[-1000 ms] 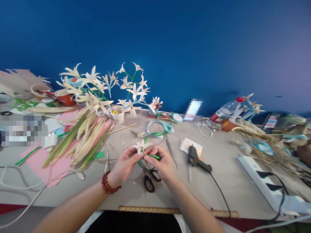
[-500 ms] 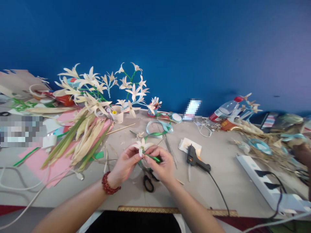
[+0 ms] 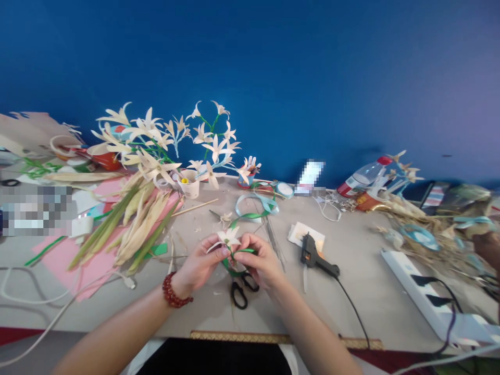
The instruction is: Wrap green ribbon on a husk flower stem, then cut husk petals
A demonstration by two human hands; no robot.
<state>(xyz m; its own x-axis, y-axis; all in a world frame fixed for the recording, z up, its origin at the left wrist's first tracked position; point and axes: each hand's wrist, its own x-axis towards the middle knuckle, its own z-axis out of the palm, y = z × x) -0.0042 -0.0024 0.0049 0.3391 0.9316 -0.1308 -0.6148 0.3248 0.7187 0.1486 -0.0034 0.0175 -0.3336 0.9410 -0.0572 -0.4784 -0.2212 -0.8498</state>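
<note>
Between my hands is a pale, pointed-petalled craft flower (image 3: 228, 237). My left hand (image 3: 203, 262) is closed, pinching the flower's base between thumb and fingers. A green ribbon (image 3: 245, 251) is gripped in my closed right hand (image 3: 261, 259), close beside the flower's stem; part of the strip is hidden by the fingers. Black-handled scissors (image 3: 239, 295) lie on the table just below my hands, their blades mostly covered. Beyond the flower, a smaller pale flower (image 3: 225, 217) rests on the tabletop near a loop of light-blue and green ribbon (image 3: 255, 207).
Several pale flowers on green stems (image 3: 156, 166) stand at the back left, above corn husks (image 3: 136, 229). To the right are a black glue gun (image 3: 315, 256), thin wires (image 3: 274, 239), a white power strip (image 3: 416, 291) and a bottle (image 3: 361, 179). Another person's hand (image 3: 488, 247) shows far right.
The flower has tilted slightly in my left fingers. My right hand has shifted a little around the green ribbon, fingers now more spread, and more of the scissor handles shows than half a second ago.
</note>
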